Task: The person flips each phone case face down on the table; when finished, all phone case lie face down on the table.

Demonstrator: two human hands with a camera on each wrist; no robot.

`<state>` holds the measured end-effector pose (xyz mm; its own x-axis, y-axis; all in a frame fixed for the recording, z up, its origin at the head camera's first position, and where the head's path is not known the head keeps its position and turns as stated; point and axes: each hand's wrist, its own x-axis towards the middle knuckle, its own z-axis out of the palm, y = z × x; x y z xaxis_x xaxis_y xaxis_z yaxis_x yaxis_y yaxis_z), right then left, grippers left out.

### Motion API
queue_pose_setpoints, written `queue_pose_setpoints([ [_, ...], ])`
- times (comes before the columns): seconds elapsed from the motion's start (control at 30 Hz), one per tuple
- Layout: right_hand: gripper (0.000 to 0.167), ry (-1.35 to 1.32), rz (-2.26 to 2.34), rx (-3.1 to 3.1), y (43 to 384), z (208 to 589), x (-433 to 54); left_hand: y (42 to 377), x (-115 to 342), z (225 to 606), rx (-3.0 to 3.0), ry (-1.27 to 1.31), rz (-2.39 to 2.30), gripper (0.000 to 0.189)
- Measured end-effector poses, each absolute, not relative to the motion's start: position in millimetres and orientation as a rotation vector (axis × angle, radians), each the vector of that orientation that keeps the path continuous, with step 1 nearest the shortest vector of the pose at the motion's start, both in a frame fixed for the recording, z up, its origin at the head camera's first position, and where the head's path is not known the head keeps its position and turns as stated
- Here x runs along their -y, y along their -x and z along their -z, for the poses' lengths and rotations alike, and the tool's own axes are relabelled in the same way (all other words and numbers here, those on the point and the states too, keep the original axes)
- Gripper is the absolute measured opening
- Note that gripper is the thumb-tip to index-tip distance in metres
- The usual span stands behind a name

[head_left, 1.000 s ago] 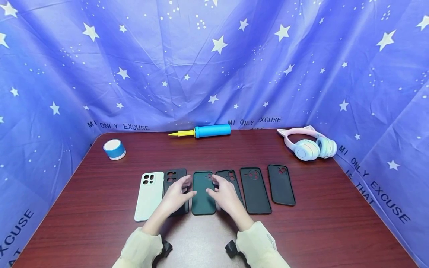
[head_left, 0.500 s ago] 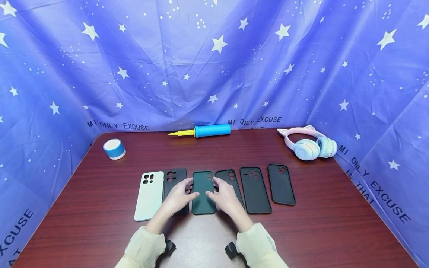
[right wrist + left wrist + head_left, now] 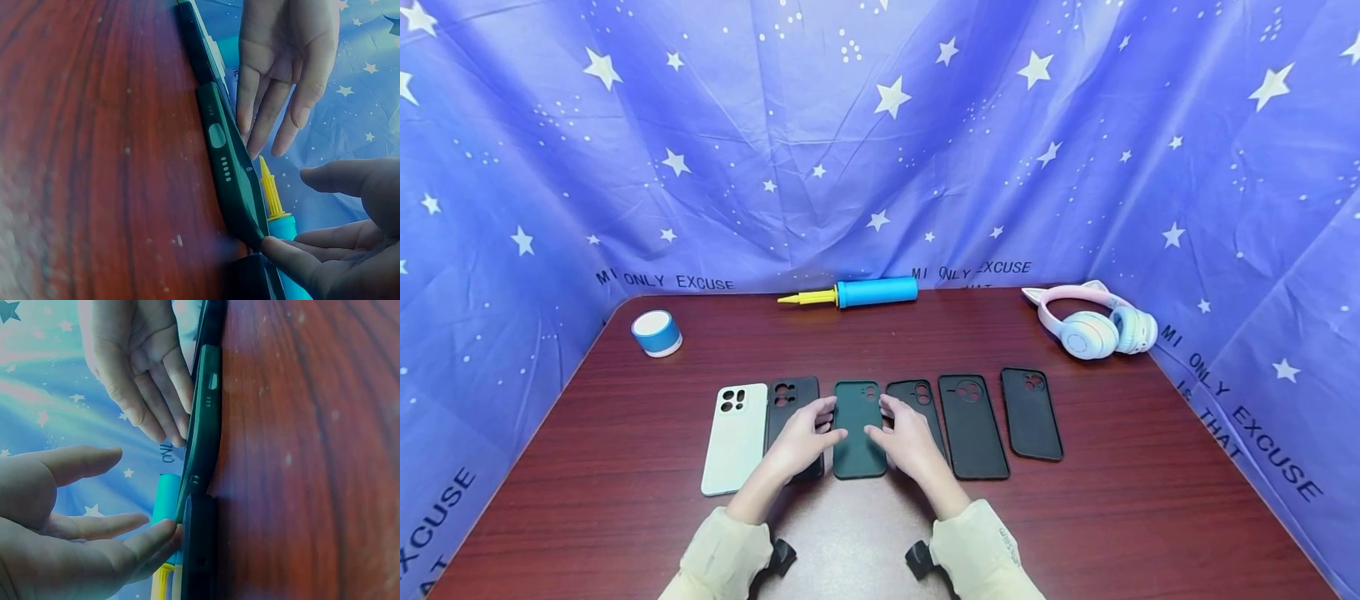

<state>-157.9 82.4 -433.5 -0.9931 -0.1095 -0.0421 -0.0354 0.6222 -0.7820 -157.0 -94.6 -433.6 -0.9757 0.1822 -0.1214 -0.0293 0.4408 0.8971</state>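
A dark green phone case [image 3: 859, 457] lies hollow side up on the table between my hands. My left hand [image 3: 797, 437] is at its left edge, over a black phone case [image 3: 777, 422], thumb apart from the fingers. Mirroring it, my right hand [image 3: 912, 437] is at the right edge, over another black phone case [image 3: 904, 390]. Fingers look relaxed and slightly bent in both wrist views; they reach close to the green case's sides without curling round it. The side slot of the green case [image 3: 217, 135] shows in the right wrist view.
A white phone case [image 3: 735, 450] lies at the row's left end, two black phone cases [image 3: 976, 437] at its right. Behind are a blue-and-white cylinder [image 3: 657, 335], a blue hand pump [image 3: 876, 292] with yellow nozzle, and cat-ear headphones [image 3: 1088, 333]. A starry curtain [image 3: 820, 125] surrounds the table.
My left hand has shifted slightly right and both hands have come in a little closer to the green phone case's sides. The other things stay in place; the head view shifts slightly.
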Motion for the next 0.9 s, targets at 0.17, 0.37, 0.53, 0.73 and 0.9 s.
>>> queue_pose_setpoints([
  [0.17,0.056,0.118,1.319,-2.753,157.9,433.3,-83.8,157.4,94.5,433.2,-2.488,-0.138,-1.57,0.056],
  [0.37,0.057,0.116,1.372,-2.71,156.6,433.0,-83.7,157.9,95.2,434.5,-2.466,-0.104,-1.611,0.054],
  [0.53,0.056,0.122,1.404,-2.685,155.7,433.4,-83.4,158.5,95.8,435.5,-2.464,-0.07,-1.634,0.052],
  [0.73,0.054,0.125,1.428,-2.676,155.4,434.9,-82.1,158.9,96.7,435.0,-2.464,-0.037,-1.665,0.051],
  [0.9,0.053,0.154,1.419,-2.675,155.2,436.8,-81.9,159.9,97.6,435.6,-2.394,-0.019,-1.76,0.052],
])
